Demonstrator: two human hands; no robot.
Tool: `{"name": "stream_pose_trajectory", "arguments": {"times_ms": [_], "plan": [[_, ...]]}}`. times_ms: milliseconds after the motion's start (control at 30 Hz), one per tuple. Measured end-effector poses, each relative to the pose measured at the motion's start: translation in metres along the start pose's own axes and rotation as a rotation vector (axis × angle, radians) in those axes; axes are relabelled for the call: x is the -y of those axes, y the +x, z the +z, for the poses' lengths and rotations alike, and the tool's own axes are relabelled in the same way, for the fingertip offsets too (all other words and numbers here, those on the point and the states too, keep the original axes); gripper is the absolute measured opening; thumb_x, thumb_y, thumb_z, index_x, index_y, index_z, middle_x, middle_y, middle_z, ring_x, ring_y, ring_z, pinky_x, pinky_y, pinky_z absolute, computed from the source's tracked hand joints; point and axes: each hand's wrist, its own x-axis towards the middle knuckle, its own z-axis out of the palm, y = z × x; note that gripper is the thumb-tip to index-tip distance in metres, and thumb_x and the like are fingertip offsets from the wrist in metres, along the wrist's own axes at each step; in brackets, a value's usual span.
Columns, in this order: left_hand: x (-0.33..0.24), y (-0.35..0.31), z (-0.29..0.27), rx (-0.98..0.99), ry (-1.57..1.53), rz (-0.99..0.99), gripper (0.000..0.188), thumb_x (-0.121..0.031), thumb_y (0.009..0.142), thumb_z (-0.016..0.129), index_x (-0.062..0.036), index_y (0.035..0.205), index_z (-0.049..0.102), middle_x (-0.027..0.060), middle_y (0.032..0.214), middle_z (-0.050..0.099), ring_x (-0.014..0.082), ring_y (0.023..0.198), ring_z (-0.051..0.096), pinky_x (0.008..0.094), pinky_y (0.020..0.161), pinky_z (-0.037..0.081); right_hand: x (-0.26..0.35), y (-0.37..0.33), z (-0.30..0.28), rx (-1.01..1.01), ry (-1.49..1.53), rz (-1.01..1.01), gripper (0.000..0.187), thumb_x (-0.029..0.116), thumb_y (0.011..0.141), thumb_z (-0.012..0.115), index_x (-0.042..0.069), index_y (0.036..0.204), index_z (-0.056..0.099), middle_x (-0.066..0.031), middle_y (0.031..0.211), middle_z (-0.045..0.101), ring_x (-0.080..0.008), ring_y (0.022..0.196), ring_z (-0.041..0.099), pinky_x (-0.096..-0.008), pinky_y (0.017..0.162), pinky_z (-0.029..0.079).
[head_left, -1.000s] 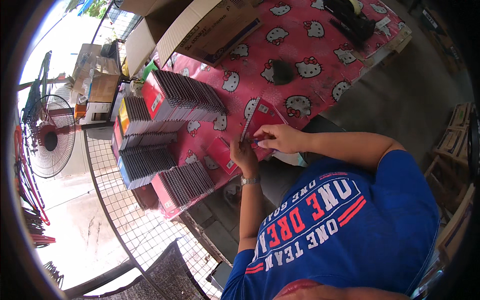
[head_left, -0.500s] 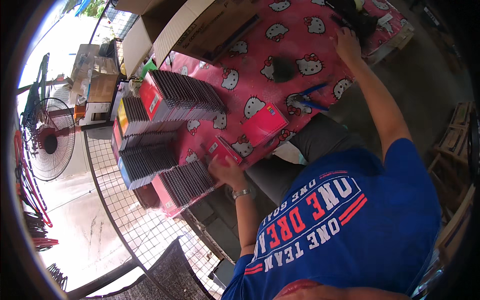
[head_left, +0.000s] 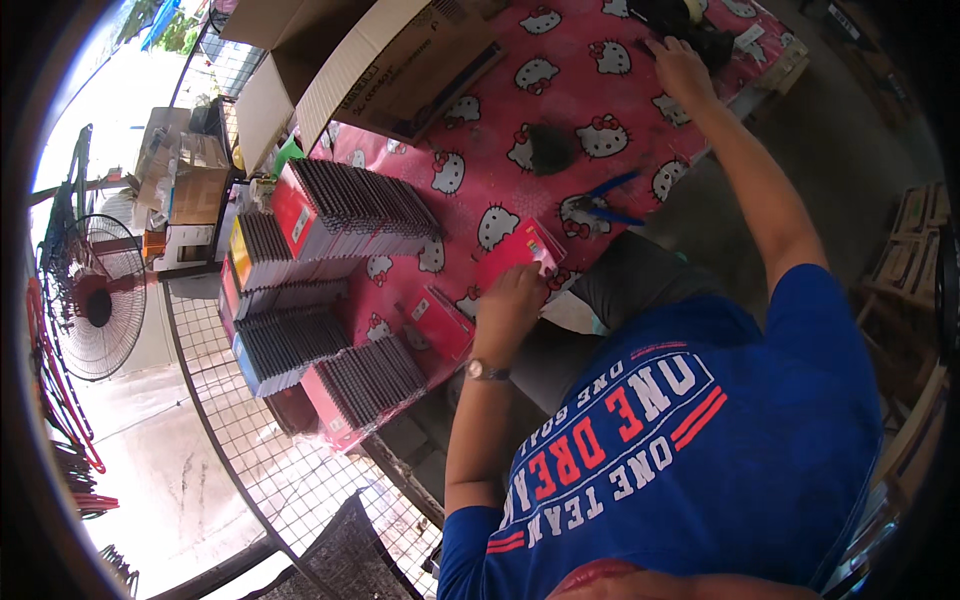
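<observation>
A red notebook (head_left: 505, 252) lies near the table's front edge. My left hand (head_left: 512, 305), with a watch at its wrist, has its fingers closed on the near right corner of this notebook. A smaller red booklet (head_left: 440, 322) lies to the left of that hand. My right hand (head_left: 682, 72) reaches to the far right of the table, fingers stretched out beside a dark bundle (head_left: 700, 38). A thin dark piece shows by its fingertips; what it is I cannot make out. Blue-handled pliers (head_left: 612, 200) rest between my hands.
Stacks of spiral-bound notebooks (head_left: 365, 205) stand along the table's left side. Behind them is an open cardboard box (head_left: 420, 75). A dark green lump (head_left: 550, 150) sits on the pink patterned tablecloth (head_left: 480, 190). A fan (head_left: 95, 305) stands beyond a wire grid at left.
My left hand has moved right, from beside the smaller booklet onto the red notebook. My right hand stays by the dark bundle, its fingers a little farther left. The view has shifted slightly.
</observation>
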Motion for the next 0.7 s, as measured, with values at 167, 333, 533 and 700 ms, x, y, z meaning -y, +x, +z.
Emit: {"name": "stream_pose_trajectory", "arguments": {"times_ms": [167, 333, 533, 700], "plan": [[0.000, 0.019, -0.015, -0.105, 0.057, -0.157, 0.022, -0.007, 0.083, 0.059, -0.0073, 0.104, 0.060, 0.0093, 0.096, 0.063, 0.0295, 0.094, 0.060, 0.0434, 0.082, 0.045, 0.055, -0.006, -0.022, 0.003, 0.394, -0.251, 0.030, 0.010, 0.086, 0.054, 0.010, 0.113, 0.065, -0.0103, 0.101, 0.062, -0.0317, 0.094, 0.061, -0.0465, 0.078, 0.052], [0.003, 0.016, -0.002, -0.254, 0.060, -0.172, 0.021, -0.010, 0.084, 0.059, -0.0075, 0.105, 0.059, 0.0105, 0.096, 0.063, 0.0308, 0.094, 0.058, 0.0453, 0.088, 0.040, 0.188, -0.053, -0.127, 0.702, 1.159, -0.240, 0.023, 0.025, 0.089, 0.068, 0.021, 0.112, 0.071, 0.0007, 0.096, 0.062, -0.0202, 0.099, 0.056, -0.0393, 0.091, 0.043], [0.007, 0.013, -0.003, -0.250, 0.012, -0.117, 0.017, -0.013, 0.088, 0.060, -0.0063, 0.104, 0.060, 0.0109, 0.097, 0.064, 0.0303, 0.093, 0.058, 0.0426, 0.086, 0.039, 0.197, -0.066, -0.126, 0.678, 1.242, -0.195, 0.021, 0.030, 0.089, 0.066, 0.031, 0.108, 0.072, 0.0052, 0.094, 0.056, -0.0172, 0.108, 0.048, -0.0555, 0.095, 0.029], [0.007, 0.013, -0.002, -0.271, 0.003, -0.119, 0.016, -0.012, 0.088, 0.061, -0.0061, 0.103, 0.061, 0.0101, 0.096, 0.064, 0.0292, 0.092, 0.058, 0.0420, 0.087, 0.039, 0.205, -0.073, -0.126, 0.533, 1.218, -0.253, 0.013, 0.026, 0.088, 0.066, 0.028, 0.101, 0.071, 0.0058, 0.097, 0.056, -0.0176, 0.107, 0.049, -0.0511, 0.093, 0.028]]}}
